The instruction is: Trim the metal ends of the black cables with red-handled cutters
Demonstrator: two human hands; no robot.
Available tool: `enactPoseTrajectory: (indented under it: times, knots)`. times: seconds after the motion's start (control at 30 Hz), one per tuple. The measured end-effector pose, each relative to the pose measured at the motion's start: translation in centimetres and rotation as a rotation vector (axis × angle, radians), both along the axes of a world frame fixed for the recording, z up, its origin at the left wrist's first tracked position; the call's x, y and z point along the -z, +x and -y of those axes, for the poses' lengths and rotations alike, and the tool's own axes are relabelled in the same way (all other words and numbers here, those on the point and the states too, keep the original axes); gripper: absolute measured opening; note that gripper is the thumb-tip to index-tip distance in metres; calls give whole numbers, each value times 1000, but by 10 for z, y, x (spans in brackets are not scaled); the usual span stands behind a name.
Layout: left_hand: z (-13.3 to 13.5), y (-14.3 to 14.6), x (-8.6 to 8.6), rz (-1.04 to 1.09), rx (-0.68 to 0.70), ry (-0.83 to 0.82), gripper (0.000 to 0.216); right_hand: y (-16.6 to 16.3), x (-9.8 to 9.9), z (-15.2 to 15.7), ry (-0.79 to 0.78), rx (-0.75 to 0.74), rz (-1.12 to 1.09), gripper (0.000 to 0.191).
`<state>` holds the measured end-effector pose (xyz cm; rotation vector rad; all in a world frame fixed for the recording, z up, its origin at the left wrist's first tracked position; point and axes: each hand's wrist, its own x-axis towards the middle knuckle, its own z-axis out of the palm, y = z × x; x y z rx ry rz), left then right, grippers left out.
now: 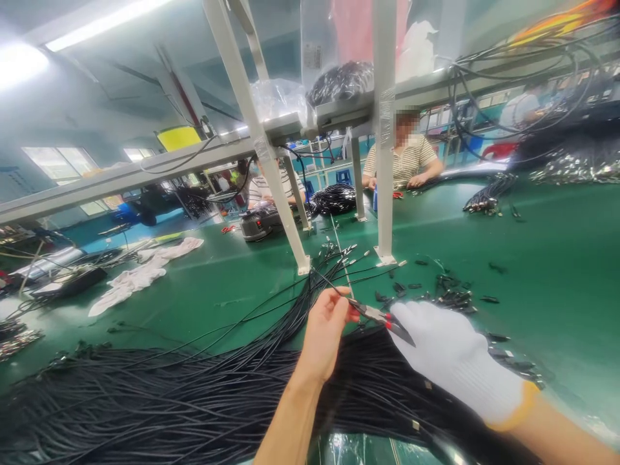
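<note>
My bare left hand (330,320) pinches a thin black cable (325,279) between thumb and fingers. In its white glove, my right hand (443,345) is closed round a pair of pliers (375,314) with red and black handles. The pliers' jaws point left and meet the cable end at my left fingertips; whether they bite on it I cannot tell. Below both hands spreads a thick heap of black cables (194,400). A looser bunch of cables (310,290) runs away from me, its connector ends near the frame's posts.
Small black connector pieces (450,294) lie scattered to the right on the green table (547,258). Two pale metal posts (385,194) stand ahead, bearing a shelf. A white cloth (145,271) lies at left, a black device (261,223) beyond. Co-workers sit across the table.
</note>
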<state>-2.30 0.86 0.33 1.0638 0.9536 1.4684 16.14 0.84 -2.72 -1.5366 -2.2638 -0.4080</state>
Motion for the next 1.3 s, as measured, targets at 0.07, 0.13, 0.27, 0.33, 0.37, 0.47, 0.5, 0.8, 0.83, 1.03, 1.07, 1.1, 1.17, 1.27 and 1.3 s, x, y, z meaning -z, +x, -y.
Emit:
enactPoseTrajectory:
  times: [0.07, 0.13, 0.27, 0.33, 0.37, 0.47, 0.5, 0.8, 0.83, 1.03, 1.07, 1.1, 1.17, 1.27, 1.3]
  knots:
    - [-1, -2, -1, -7, 14, -7, 27, 2, -1, 0, 2, -11, 10, 17]
    - [-1, -2, 0, -1, -12, -9, 23, 2, -1, -1, 38, -33, 30, 18]
    - [-1, 1, 4, 6, -59, -5, 20, -1, 0, -1, 119, -11, 74, 20]
    - [0, 3, 4, 5, -85, 2, 18, -2, 1, -1, 164, 15, 85, 18]
    - [0, 4, 5, 3, -96, 6, 17, -3, 1, -1, 189, 23, 84, 17]
    - [1, 6, 5, -5, -115, 17, 15, -3, 3, -2, 242, 25, 77, 17]
    - [2, 6, 5, -8, -117, 20, 15, -3, 3, -2, 249, 24, 77, 16]
    - [2, -3, -1, -78, 78, 6, 20, 5, -4, -5, -2, 2, 7, 16]
    - [1, -4, -1, -95, 84, 13, 20, 6, -4, -4, -18, -6, -3, 17]
    - [-1, 1, 7, -170, -40, 81, 10, 7, -5, -1, 61, -62, -26, 17]
    - [-1, 3, 11, -192, -80, 92, 11, 7, -5, 0, 100, -62, -32, 19]
    - [0, 5, 14, -224, -126, 109, 12, 6, -5, 2, 128, -62, -37, 23]
    - [1, 8, 21, -332, -236, 176, 13, 3, -7, 6, 116, -42, -42, 27]
    - [5, 12, 29, -563, -414, 359, 15, -3, -14, 11, -55, 13, -49, 28]
    - [5, 12, 31, -631, -462, 428, 16, -5, -17, 13, -125, 31, -50, 28]
